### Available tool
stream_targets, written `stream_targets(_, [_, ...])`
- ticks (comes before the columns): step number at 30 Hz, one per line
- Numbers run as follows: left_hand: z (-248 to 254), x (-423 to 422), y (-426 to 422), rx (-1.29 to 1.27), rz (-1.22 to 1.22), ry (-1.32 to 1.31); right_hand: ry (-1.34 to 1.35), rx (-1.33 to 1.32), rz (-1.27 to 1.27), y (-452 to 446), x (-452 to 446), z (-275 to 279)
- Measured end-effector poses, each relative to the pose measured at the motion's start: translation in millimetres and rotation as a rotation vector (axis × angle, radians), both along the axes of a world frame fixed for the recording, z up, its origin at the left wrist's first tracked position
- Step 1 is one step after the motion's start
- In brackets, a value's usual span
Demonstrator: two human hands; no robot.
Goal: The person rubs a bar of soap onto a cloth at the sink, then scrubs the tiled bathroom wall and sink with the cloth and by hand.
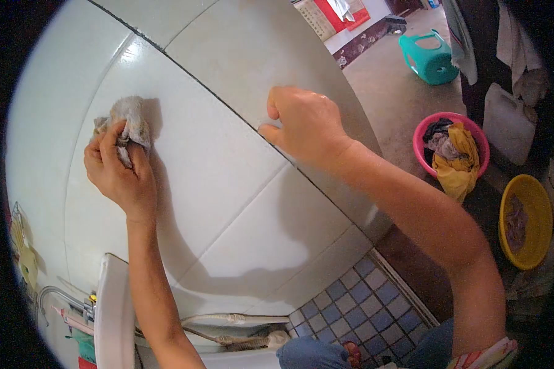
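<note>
My left hand [122,172] is closed on a crumpled grey-white rag [129,117], which is pressed against the white wall tiles [185,104]. The rag looks smudged with dirt in places. My right hand [308,123] is curled into a fist at the tiles on the other side of a dark seam. Its thumb lies close to that seam. The inside of the fist is hidden, so I cannot tell whether anything is in it.
Below left are a white sink [114,307], a curved faucet [62,292] and pipes [234,320]. Blue and grey floor tiles [363,301] lie below. At right stand a pink basin [419,144] of clothes, a yellow basin [544,215] and a green stool [434,58].
</note>
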State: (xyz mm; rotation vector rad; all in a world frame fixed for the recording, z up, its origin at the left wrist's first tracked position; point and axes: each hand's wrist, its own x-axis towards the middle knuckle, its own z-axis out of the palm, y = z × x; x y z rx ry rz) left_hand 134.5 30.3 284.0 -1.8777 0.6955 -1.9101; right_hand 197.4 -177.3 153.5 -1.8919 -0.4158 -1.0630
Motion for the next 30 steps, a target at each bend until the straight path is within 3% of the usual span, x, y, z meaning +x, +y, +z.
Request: stream_targets(30, [-2.7,-1.3,-1.6,-0.008,-0.015,-0.001,-0.001,0.010,0.010,0.7,3.1,-0.2])
